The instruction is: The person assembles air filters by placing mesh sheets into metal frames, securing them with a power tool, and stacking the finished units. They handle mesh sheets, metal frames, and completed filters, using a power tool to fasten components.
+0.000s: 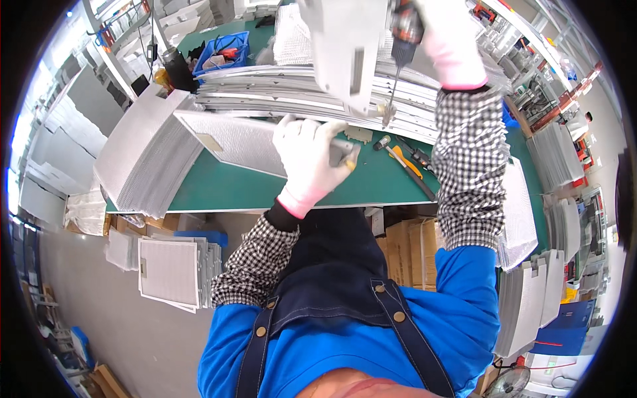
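My left hand (308,152), in a white glove with a pink cuff, is closed on the right end of a flat mesh panel (239,140) with a thin metal frame. The panel stands tilted over the green table. Up at the right, my gloved right hand (454,46) is wrapped round a power screwdriver (407,30), its long thin bit pointing down. The bit's lower end is beside a small metal fitting (385,113), slightly blurred; whether they touch I cannot tell. A slotted white metal plate (345,56) stands upright left of the screwdriver, partly cut off above.
Stacks of mesh panels (146,149) stand at the table's left end. Long metal strips (265,89) lie across the back of the green table (225,186). Hand tools, including yellow-handled pliers (405,160), lie right of my left hand. A blue basket (224,53) sits at the back left.
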Motion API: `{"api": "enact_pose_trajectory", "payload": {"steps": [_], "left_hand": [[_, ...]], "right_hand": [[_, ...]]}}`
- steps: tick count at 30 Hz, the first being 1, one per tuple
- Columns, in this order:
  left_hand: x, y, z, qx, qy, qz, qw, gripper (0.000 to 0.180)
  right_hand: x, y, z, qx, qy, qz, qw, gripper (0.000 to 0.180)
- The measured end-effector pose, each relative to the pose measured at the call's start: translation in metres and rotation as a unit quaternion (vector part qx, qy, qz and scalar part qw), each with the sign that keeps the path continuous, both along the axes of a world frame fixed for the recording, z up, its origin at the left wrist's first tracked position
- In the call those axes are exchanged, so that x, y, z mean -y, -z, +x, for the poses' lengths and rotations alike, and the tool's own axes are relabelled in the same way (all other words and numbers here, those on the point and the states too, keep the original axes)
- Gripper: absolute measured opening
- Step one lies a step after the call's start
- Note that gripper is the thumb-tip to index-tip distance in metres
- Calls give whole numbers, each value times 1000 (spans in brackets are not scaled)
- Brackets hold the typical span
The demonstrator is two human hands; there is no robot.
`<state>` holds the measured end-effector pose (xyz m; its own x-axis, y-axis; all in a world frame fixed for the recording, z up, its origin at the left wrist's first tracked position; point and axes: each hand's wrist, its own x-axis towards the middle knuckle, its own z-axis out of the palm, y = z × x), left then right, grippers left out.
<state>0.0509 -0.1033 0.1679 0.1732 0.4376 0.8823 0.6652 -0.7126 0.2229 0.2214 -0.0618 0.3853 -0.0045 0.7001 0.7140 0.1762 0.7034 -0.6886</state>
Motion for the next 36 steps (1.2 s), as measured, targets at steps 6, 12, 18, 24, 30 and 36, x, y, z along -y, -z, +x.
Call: {"api": "enact_pose_trajectory", "payload": {"steps": [6, 12, 18, 24, 30, 36], "left_hand": [[10, -29, -15, 24, -32, 26, 999, 80], [3, -32, 0, 8, -53, 6, 999, 79], [4, -47, -7, -14, -9, -24, 1000, 83], [12, -77, -20, -62, 46, 47, 996, 76], [-16, -66, -22, -81, 76, 3, 994, 72], [-26, -66, -19, -49, 86, 34, 995, 69]], "right_hand": [[-6, 95, 51, -34, 67, -49, 996, 28], [-12, 122, 40, -84, 97, -14, 992, 28], [6, 119, 27, -42, 124, 12, 991, 30], [42, 99, 26, 20, 175, 132, 975, 36], [-3, 127, 44, 62, 194, 127, 971, 39], [7, 121, 35, 9, 194, 127, 973, 37]]}}
